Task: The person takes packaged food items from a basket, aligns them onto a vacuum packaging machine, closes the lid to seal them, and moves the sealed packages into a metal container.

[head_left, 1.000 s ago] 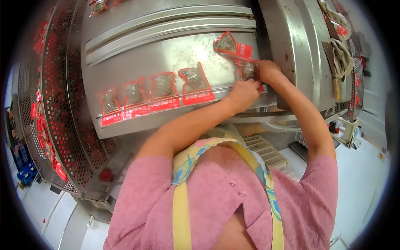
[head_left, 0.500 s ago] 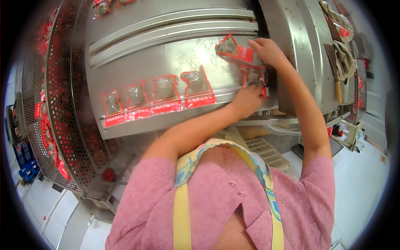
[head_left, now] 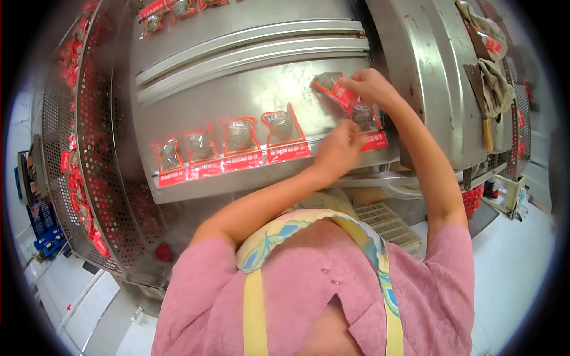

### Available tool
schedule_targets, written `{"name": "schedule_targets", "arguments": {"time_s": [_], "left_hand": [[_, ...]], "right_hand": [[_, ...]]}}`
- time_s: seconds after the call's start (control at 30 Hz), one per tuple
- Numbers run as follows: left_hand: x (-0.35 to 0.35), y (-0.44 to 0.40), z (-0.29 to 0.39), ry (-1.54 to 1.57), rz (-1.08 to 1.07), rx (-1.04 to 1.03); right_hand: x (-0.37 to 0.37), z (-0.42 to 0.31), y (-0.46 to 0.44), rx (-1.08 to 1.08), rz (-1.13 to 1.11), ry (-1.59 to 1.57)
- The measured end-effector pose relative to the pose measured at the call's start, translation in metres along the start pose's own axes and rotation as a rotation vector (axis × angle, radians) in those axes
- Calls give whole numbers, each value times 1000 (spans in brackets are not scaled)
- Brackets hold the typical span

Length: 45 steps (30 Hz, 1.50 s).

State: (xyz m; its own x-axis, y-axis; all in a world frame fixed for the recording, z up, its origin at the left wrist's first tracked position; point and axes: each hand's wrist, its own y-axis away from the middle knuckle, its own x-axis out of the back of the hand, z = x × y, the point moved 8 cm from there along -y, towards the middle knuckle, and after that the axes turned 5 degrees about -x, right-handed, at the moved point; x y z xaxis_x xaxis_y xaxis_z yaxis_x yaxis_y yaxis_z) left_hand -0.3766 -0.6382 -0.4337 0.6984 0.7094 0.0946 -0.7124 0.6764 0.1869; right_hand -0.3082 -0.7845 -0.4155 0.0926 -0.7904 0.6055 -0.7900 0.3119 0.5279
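My right hand (head_left: 374, 89) pinches the red-printed lower part of a clear food packet (head_left: 329, 83), which hangs tilted above the steel surface. My left hand (head_left: 341, 148), a little blurred, is just left of another packet (head_left: 373, 141) lying at the right end of the front sealing bar. Its fingers are partly bent and apart, with nothing visible in them. Left of that hand, several packets lie in a row, among them a packet (head_left: 282, 127) with dark contents; their red ends overlap the metal bar (head_left: 320, 142).
A double metal rail (head_left: 255, 50) crosses the steel plate behind the row, with more packets (head_left: 181, 9) beyond. At left stands a perforated metal bin (head_left: 98, 148) with red packets. Gloves (head_left: 493, 86) and a wooden-handled tool (head_left: 487, 133) lie on the right.
My left hand has come away from the rightmost packet, moving slightly left. My right hand has closed on the loose packet and moved it, tilting it towards the left hand.
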Motion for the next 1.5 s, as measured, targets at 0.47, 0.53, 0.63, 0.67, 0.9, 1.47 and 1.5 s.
{"name": "schedule_targets", "arguments": {"time_s": [0.47, 0.53, 0.63, 0.67, 0.9, 1.47, 1.5], "left_hand": [[48, -59, -57, 799, -56, 791], [55, -58, -43, 831, -83, 782], [61, -56, -39, 779, -209, 751], [62, -55, -38, 775, -259, 731], [96, -46, 13, -291, -151, 194], [74, -26, 9, -1055, -114, 0], [75, -25, 9, -1036, -112, 8]], "right_hand": [[-40, 38, 27, -520, -413, -547], [-49, 41, 26, -482, -524, -689], [-54, 42, 31, -476, -610, -885], [-56, 41, 33, -483, -627, -945], [-35, 50, 38, -284, -228, -581], [-46, 12, 66, -32, 166, 421], [-46, 16, 68, -47, 144, 372]]}}
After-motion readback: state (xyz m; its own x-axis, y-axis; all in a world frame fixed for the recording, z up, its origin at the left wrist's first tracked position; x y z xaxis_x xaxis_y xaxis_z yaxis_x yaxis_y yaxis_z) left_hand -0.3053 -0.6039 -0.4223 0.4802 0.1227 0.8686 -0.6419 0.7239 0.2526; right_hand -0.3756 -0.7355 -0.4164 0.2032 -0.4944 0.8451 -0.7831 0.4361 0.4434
